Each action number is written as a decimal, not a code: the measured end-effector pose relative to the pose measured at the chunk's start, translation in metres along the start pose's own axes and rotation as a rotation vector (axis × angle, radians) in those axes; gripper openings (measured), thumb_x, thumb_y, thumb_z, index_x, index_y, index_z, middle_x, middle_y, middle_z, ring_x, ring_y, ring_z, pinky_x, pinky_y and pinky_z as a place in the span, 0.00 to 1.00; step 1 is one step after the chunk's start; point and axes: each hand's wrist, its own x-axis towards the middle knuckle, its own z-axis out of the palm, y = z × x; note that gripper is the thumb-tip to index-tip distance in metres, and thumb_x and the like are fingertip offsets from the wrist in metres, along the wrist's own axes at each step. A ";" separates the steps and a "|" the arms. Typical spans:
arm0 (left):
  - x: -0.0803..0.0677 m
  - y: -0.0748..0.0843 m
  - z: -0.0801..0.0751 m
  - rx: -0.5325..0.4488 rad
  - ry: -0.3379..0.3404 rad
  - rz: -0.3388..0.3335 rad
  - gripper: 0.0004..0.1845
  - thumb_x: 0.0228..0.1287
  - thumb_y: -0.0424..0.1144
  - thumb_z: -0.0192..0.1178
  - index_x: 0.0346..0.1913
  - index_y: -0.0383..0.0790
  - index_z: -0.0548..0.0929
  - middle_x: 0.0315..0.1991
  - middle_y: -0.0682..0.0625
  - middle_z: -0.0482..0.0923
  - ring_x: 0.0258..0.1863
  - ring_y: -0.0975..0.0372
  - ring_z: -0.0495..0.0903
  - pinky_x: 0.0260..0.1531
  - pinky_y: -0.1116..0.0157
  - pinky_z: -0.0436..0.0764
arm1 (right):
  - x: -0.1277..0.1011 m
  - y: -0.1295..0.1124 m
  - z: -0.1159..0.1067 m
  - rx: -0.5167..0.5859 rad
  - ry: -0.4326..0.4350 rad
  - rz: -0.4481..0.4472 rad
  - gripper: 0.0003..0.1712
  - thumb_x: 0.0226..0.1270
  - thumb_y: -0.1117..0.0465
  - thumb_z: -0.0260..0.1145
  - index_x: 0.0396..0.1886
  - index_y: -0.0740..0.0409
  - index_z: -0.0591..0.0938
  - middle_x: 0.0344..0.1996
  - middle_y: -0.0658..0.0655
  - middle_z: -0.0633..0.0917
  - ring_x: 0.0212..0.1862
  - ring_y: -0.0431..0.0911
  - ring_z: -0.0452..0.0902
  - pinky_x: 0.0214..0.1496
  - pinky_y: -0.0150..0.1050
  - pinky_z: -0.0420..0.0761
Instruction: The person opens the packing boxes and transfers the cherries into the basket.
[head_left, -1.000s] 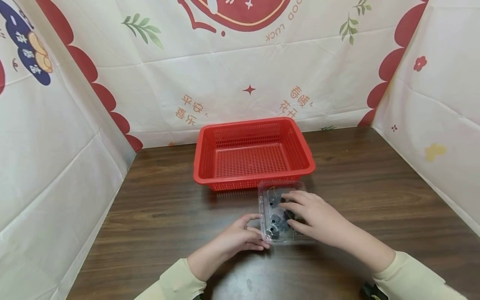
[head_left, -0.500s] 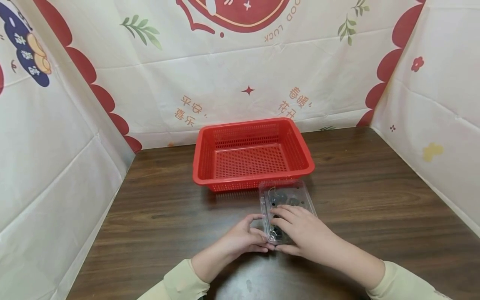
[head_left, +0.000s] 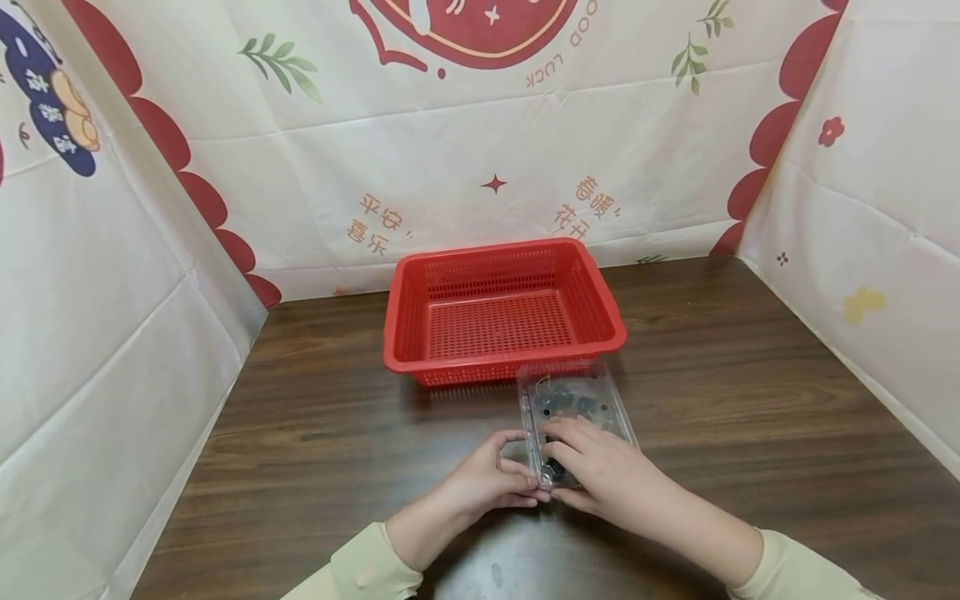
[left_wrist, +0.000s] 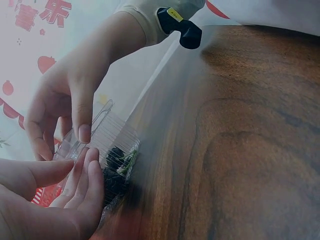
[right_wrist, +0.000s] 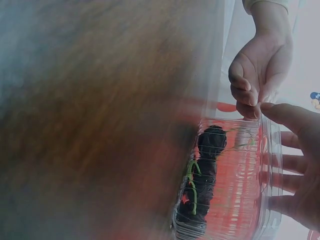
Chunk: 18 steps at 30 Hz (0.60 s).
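Observation:
A clear plastic clamshell box (head_left: 573, 408) with dark fruit inside lies on the brown table, just in front of a red mesh basket (head_left: 504, 308). My left hand (head_left: 491, 481) pinches the box's near left corner with curled fingers. My right hand (head_left: 600, 467) lies over the near half of the lid, fingers on top and thumb at the front edge. In the left wrist view the box (left_wrist: 112, 160) shows between both hands, with the right hand (left_wrist: 65, 110) above it. The right wrist view shows the box (right_wrist: 225, 180) side-on, dark fruit and green stems within.
The red basket holds nothing and stands at the back centre. Printed cloth walls (head_left: 112, 275) close in the table (head_left: 750, 400) on the left, back and right. Bare wood lies to either side of the box.
My right hand slid back from the lid's middle to its near edge, meeting my left hand at the front corner. The box's far half now shows uncovered.

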 end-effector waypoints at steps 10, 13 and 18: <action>0.001 -0.002 0.002 0.002 0.043 -0.007 0.36 0.58 0.17 0.58 0.68 0.36 0.59 0.35 0.34 0.83 0.31 0.53 0.86 0.36 0.57 0.85 | 0.001 0.000 0.003 0.003 0.014 -0.026 0.26 0.47 0.54 0.79 0.44 0.56 0.80 0.54 0.57 0.79 0.57 0.53 0.75 0.55 0.57 0.77; 0.000 -0.003 0.003 0.000 0.057 -0.009 0.35 0.57 0.17 0.59 0.67 0.35 0.60 0.34 0.35 0.83 0.29 0.54 0.85 0.34 0.58 0.85 | 0.001 -0.001 0.003 -0.003 0.010 -0.030 0.25 0.47 0.54 0.79 0.44 0.55 0.80 0.54 0.57 0.79 0.57 0.54 0.76 0.55 0.57 0.77; 0.000 -0.003 0.005 0.004 0.065 -0.013 0.30 0.56 0.17 0.59 0.60 0.33 0.62 0.31 0.38 0.83 0.27 0.56 0.85 0.33 0.60 0.85 | 0.001 0.000 0.002 -0.049 -0.011 -0.051 0.27 0.47 0.53 0.79 0.46 0.57 0.81 0.54 0.60 0.80 0.57 0.56 0.76 0.55 0.56 0.77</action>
